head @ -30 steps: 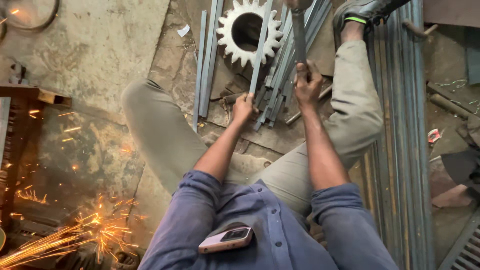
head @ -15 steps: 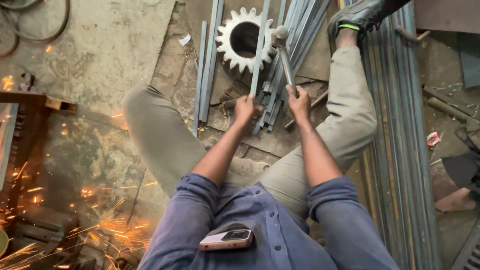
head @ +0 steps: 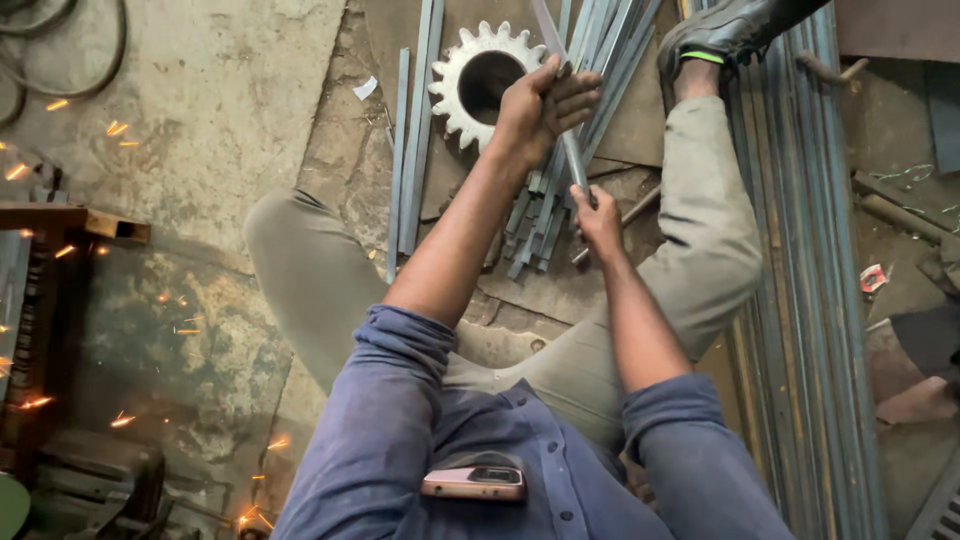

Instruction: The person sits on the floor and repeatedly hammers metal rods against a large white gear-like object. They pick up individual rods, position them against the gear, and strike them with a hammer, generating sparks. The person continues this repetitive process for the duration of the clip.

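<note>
I sit on the floor with my legs spread. My left hand point(head: 540, 108) is raised and closed around a thin grey metal bar point(head: 572, 155) that stands nearly upright. My right hand point(head: 598, 215) grips the same bar just below, at its lower end. Under both hands lies a bundle of flat grey metal strips point(head: 528, 225) fanned over the floor. A large pale toothed gear wheel point(head: 462, 62) lies just behind my left hand.
Two long flat strips point(head: 410, 160) lie left of the gear. Several long steel rods point(head: 800, 260) run along the right, beside my right leg and black shoe point(head: 725, 25). Orange sparks point(head: 120, 130) fly at the left near a rusty frame point(head: 50, 220). A phone point(head: 472, 482) sits in my shirt pocket.
My left hand has risen from the strips on the floor and now grips the bar up high. My right hand has come down and nearer to me.
</note>
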